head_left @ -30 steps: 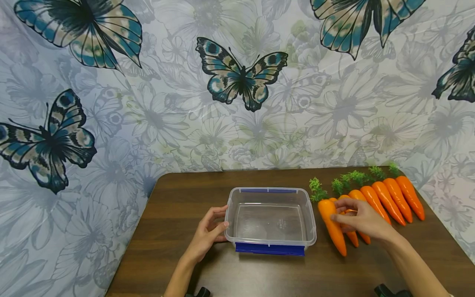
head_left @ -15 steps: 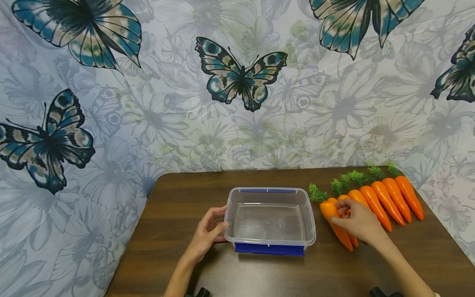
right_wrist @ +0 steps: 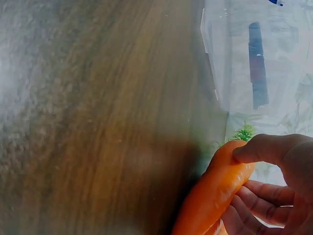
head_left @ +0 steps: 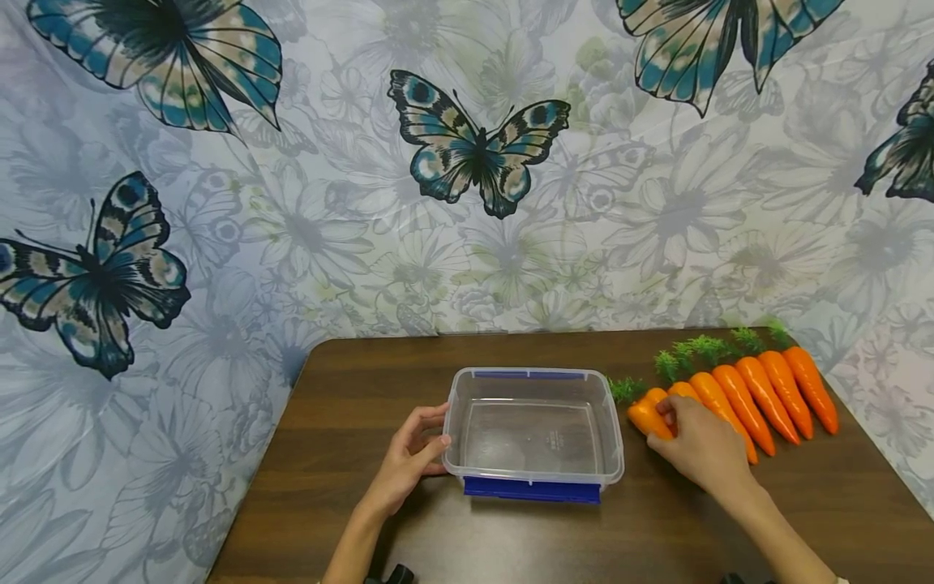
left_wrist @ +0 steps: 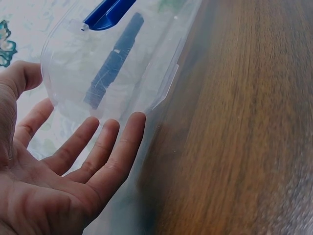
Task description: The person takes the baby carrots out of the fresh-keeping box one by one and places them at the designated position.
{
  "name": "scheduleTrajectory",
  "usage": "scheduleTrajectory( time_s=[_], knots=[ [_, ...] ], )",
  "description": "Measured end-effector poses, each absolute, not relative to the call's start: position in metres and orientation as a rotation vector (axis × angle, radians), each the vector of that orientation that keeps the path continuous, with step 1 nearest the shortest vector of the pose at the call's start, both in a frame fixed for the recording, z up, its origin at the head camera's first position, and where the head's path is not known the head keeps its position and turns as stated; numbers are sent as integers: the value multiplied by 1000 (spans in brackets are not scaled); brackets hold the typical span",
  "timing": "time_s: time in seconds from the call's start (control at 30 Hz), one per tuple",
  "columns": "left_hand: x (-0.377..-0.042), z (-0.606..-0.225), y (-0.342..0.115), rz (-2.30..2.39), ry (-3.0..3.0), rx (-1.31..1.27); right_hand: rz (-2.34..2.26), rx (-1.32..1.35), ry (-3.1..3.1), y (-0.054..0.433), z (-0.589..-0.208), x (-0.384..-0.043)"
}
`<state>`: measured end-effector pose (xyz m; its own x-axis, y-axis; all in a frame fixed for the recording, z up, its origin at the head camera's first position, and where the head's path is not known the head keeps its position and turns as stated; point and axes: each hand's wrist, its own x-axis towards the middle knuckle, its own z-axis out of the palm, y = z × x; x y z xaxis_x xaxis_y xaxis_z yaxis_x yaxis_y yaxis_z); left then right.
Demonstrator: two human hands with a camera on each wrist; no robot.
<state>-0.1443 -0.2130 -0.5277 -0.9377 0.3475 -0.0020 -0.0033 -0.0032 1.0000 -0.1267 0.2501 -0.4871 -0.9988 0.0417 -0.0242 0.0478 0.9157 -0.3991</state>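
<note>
A clear plastic food container (head_left: 533,434) with blue clips stands on the wooden table, with nothing visible inside. My left hand (head_left: 409,458) touches its left wall with spread, slightly bent fingers; in the left wrist view the fingertips (left_wrist: 134,120) lie along the wall. To the right of the container, my right hand (head_left: 700,446) pinches the leftmost orange carrot (head_left: 648,415), which has a green leafy top. The right wrist view shows the thumb on one side of that carrot (right_wrist: 215,191) and the fingers on the other. The hand hides its lower end from the head camera.
Several more carrots (head_left: 759,393) lie side by side at the table's back right, leafy tops toward the wall. A butterfly-printed cloth (head_left: 474,243) hangs behind the table (head_left: 350,389). Dark objects (head_left: 397,574) show at the bottom edge.
The tip of the leftmost carrot has swung rightward, and its leafy top has dropped lower beside the container. My right hand has closed further over it. The left hand and container stay put.
</note>
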Motion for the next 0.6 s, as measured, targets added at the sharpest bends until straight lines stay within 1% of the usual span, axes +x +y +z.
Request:
scheduleTrajectory(
  time_s=[0.6],
  knots=[
    [-143,-528,-213,2006,2070,391,-641,7,3149,250,-493,-121]
  ],
)
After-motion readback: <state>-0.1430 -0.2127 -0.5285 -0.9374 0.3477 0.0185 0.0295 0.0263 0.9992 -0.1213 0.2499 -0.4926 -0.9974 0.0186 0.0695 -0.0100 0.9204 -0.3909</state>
